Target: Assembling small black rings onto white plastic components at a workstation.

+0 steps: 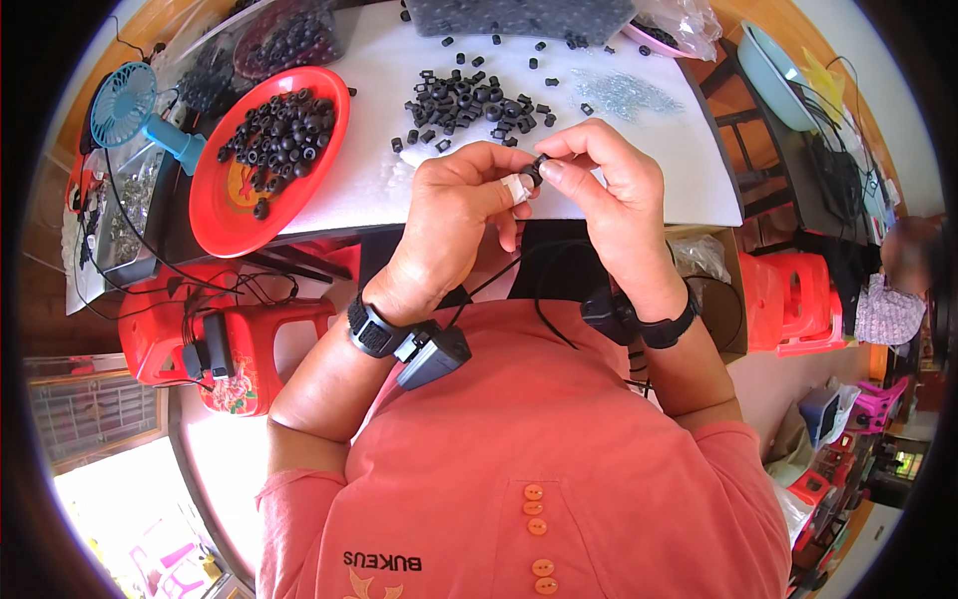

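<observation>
Over the front edge of the white-topped table (689, 195), both hands meet around a small black plastic part (534, 172). My left hand (449, 205), with white tape wrapped on its thumb, pinches the part from the left. From the right, my right hand (617, 190) grips it between thumb and forefinger. Fingers partly cover the part, so its full shape is hidden. Just beyond the hands lies a loose pile of small black plastic parts (464, 105). Small clear, shiny pieces (629, 95) are scattered to its right.
A red plate (205, 195) of rounded black parts (289, 135) overhangs the table's left side. Beyond it stand a blue fan (125, 105) and a tray of small metal pieces (128, 225). A light-blue basin (773, 75) is far right. Red stools (259, 344) flank me; another person (891, 311) is at right.
</observation>
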Tool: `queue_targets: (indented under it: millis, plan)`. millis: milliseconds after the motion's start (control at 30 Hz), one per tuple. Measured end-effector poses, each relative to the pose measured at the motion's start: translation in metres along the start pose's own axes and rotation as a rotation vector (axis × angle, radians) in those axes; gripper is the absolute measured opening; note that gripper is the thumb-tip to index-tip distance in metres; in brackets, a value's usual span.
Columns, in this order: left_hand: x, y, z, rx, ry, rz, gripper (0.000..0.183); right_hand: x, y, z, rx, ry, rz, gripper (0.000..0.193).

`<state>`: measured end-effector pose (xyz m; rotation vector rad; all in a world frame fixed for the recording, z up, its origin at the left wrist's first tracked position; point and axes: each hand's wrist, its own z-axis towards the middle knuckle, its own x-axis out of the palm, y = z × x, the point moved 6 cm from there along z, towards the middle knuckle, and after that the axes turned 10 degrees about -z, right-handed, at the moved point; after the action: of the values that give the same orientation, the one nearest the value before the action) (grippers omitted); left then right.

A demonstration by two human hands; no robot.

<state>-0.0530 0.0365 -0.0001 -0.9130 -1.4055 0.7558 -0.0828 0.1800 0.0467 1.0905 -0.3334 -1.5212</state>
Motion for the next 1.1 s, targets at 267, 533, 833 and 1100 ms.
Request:
queue_targets:
  millis: [267,533,833,1100]
  plan:
    - [-0.001,0.003,-0.001,0.037,-0.075,-0.067,0.012,0.010,-0.006,-0.011,0.092,-0.032,0.145,0.008]
    - [-0.003,0.002,-0.004,0.035,-0.073,-0.052,0.014,0.010,-0.004,-0.008,0.089,0.002,0.035,0.011]
    - [0.003,0.001,-0.007,0.013,-0.137,-0.058,0.013,0.006,0.018,-0.010,-0.219,-0.056,-0.304,0.020]
    - [0.003,0.005,-0.006,0.032,-0.149,-0.029,0.012,0.010,-0.005,-0.021,-0.061,-0.082,-0.138,0.016]
